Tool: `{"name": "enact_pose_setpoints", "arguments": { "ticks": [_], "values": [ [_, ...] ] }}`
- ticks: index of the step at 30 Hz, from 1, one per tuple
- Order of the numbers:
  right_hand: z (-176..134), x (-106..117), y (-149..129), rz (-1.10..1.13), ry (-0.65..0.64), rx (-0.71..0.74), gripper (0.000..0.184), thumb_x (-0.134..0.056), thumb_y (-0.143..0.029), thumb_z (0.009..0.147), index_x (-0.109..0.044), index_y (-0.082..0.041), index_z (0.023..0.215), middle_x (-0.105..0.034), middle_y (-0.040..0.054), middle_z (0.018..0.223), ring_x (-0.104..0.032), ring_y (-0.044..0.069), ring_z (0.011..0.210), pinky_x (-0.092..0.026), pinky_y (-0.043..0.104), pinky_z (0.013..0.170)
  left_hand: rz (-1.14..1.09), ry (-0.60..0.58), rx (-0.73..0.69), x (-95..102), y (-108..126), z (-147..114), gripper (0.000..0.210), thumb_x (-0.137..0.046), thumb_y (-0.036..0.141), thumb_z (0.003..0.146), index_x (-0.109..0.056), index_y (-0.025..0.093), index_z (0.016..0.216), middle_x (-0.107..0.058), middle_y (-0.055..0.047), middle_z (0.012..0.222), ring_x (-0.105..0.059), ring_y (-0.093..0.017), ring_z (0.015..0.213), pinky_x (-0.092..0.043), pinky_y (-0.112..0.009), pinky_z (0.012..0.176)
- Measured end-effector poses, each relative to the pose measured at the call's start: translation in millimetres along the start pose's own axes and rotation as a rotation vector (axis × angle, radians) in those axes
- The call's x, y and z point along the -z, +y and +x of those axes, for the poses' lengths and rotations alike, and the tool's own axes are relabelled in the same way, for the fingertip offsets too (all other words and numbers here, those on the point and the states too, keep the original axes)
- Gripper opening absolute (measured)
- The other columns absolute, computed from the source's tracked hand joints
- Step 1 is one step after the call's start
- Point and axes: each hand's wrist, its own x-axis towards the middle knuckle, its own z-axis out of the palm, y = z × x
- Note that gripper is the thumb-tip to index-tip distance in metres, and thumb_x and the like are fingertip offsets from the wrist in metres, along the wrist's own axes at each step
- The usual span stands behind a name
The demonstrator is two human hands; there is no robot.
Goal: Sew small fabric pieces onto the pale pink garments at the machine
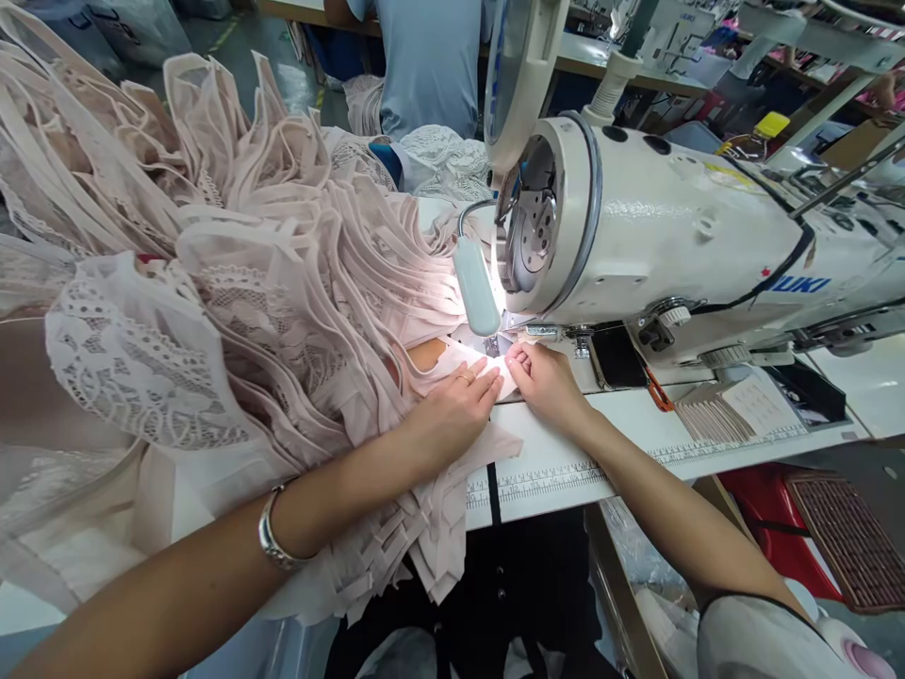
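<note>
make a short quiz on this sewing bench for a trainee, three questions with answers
1. True or false: the person's left hand and right hand are both at the pale pink fabric piece.
2. Where is the broad, silver-coloured metal bracelet worn? A: right forearm; B: left forearm; C: both forearms.
3. Fill the gap: seen from the worker's side, the big heap of pale pink, lace-trimmed garments lies to the ____ of the white, rounded metal sewing machine.

Key: 1. true, with the left fingers laid across it; 2. B; 3. left.
</note>
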Motion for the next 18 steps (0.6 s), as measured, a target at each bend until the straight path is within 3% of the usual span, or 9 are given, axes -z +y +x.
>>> {"name": "enact_pose_setpoints", "arguments": {
  "ticks": [4,8,12,15,18],
  "values": [
    [0,-2,1,-0.006,0.008,0.010,0.019,-0.048,-0.022,0.090,-0.050,-0.025,0.071,-0.056,-0.0014,0.064,-0.051,0.017,0.062,-0.040,0.030,0.064,0.080,-0.075,-0.002,7.5,1,2,0.042,-0.042,0.001,0.096,-0.056,0.000,0.136,-0.061,-0.021,0.143,-0.053,-0.032,0.140,-0.047,-0.044,0.115],
    [-3,-3,7,-0.014,0.046,0.038,0.018,-0.053,-0.025,0.093,-0.059,-0.024,0.076,-0.060,-0.0012,0.066,-0.055,0.017,0.064,-0.043,0.030,0.064,0.069,-0.044,-0.022,4.3,-3,3,0.039,-0.042,0.002,0.097,-0.057,0.004,0.133,-0.064,-0.019,0.139,-0.055,-0.030,0.139,-0.048,-0.043,0.112],
    [-11,-1,13,-0.058,0.090,0.252,0.019,-0.054,-0.029,0.098,-0.071,-0.024,0.091,-0.070,0.0046,0.090,-0.063,0.021,0.086,-0.051,0.034,0.076,0.047,0.042,-0.032,-2.3,-5,4,0.032,-0.044,0.006,0.100,-0.059,0.007,0.128,-0.066,-0.017,0.134,-0.058,-0.028,0.135,-0.048,-0.043,0.111],
    [-18,-2,10,-0.221,0.064,0.392,0.026,-0.048,-0.027,0.102,-0.073,-0.022,0.099,-0.070,0.0090,0.100,-0.063,0.023,0.095,-0.053,0.038,0.083,0.027,0.060,0.046,0.8,-4,5,0.027,-0.043,0.007,0.101,-0.062,0.010,0.119,-0.067,-0.017,0.128,-0.060,-0.027,0.128,-0.050,-0.043,0.106],
    [-24,-4,3,-0.474,0.048,0.437,0.029,-0.043,-0.019,0.102,-0.072,-0.016,0.108,-0.072,0.0125,0.101,-0.063,0.027,0.098,-0.052,0.041,0.085,0.055,0.008,0.142,8.5,-1,7,0.024,-0.042,0.006,0.100,-0.065,0.010,0.103,-0.069,-0.016,0.114,-0.065,-0.026,0.106,-0.055,-0.039,0.091]
  ]
}}
